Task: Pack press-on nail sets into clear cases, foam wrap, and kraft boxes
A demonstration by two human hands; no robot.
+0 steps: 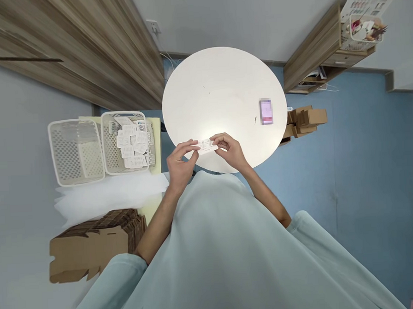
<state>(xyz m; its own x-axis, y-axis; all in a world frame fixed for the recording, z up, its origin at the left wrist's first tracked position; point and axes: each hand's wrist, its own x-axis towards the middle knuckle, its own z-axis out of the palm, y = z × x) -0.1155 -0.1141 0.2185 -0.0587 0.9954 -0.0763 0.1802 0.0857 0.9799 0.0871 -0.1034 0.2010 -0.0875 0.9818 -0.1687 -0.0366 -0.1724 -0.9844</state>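
Note:
A small white card (206, 146) with lines of dark print is held level above the near edge of the round white table (219, 80). My left hand (182, 164) pinches its left end between thumb and fingers. At the other end, the thumb and fingertips of my right hand (230, 149) grip the card too. The print is too small to read. On the right part of the tabletop lies a phone (266, 111) with a blurred, pinkish screen.
Left of the table, a white basket (104, 146) holds several white printed cards (133, 142), beside another white basket (57, 155). Below are white sheets (108, 196) and stacked flat cardboard boxes (90, 248). Folded brown boxes (311, 117) stand right of the table, near a wooden shelf (314, 42).

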